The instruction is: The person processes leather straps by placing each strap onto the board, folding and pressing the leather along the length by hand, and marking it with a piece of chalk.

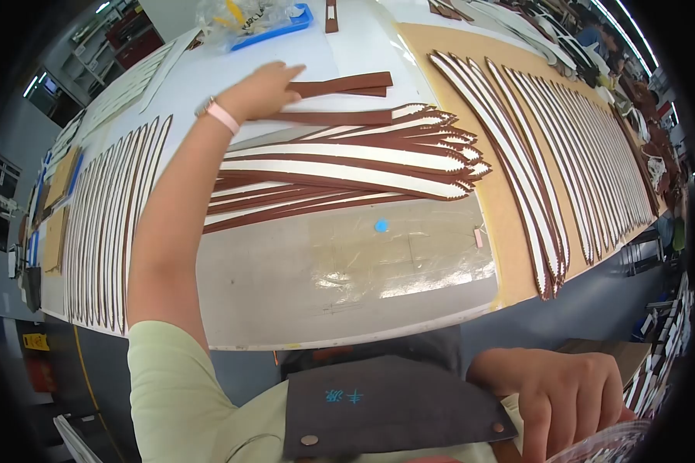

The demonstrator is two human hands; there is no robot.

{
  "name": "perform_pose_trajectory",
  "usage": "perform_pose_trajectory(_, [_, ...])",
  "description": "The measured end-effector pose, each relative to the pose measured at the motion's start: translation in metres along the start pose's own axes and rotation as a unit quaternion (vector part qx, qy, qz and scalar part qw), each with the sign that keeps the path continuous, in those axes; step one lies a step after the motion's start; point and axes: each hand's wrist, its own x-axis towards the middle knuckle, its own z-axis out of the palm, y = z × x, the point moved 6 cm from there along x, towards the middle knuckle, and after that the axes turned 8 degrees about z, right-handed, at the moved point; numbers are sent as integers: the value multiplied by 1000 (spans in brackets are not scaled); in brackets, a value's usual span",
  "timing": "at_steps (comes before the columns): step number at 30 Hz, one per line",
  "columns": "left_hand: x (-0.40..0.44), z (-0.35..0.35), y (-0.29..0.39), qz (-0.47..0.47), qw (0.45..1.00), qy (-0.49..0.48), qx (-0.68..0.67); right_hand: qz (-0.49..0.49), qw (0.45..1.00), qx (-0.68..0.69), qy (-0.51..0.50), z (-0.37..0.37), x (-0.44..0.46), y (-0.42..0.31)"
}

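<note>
My left hand (pixel 264 91) reaches over the table, index finger stretched out and fingers apart, at the left end of short brown strips (pixel 351 82). Another brown strip (pixel 347 118) lies just below it. Under my forearm and to its right, long white strips with brown edges (pixel 347 157) lie in an overlapping pile, their pointed ends to the right. My right hand (pixel 571 397) is low at the right, near my chest, with its fingers curled down. Its fingertips are hidden, and clear plastic (pixel 606 444) shows beside them.
More brown-edged strips lie in rows at the left (pixel 112 231) and on the tan board (pixel 510 297) at the right. A blue tray (pixel 274 32) with plastic bags stands at the back. A blue dot (pixel 381 225) marks the near tabletop.
</note>
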Motion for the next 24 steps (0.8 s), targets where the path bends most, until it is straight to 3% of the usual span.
perform_pose_trajectory(1, [-4,3,24,6,997,-5,-73,3,1000,11,0,-2,-1,-1])
perform_pose_trajectory(2, [-11,17,39,77,986,62,-133,5,1000,19,1,-3,-3,-1])
perform_pose_trajectory(4, [-27,26,89,117,977,-10,-176,6,1000,5,26,-9,-24,-4])
perform_pose_trajectory(6, [-51,25,125,52,980,-19,-190,88,980,-113,138,-39,-67,-2])
perform_pose_trajectory(7, [-56,21,133,37,989,-12,-144,168,939,-205,221,-62,-74,2])
perform_pose_trajectory(8, [-62,24,135,40,990,33,-132,280,756,-399,436,-82,-94,2])
perform_pose_trajectory(9, [-67,28,134,42,989,79,-119,389,575,-543,473,-113,-107,4])
perform_pose_trajectory(11, [-72,34,137,34,988,82,-123,331,178,-878,296,-150,-139,13])
perform_pose_trajectory(14, [-75,33,140,41,988,110,-102,412,165,-826,348,-179,-174,18])
perform_pose_trajectory(17, [-79,30,145,68,984,139,-87,453,158,-810,337,-183,-171,20])
perform_pose_trajectory(20, [-82,31,148,88,979,174,-63,284,346,-792,415,-169,-168,4])
perform_pose_trajectory(22, [-91,25,147,86,976,197,-33,231,519,-661,491,-171,-178,-6])
perform_pose_trajectory(24, [-111,14,142,73,967,245,-4,227,625,-497,558,-179,-198,-9])
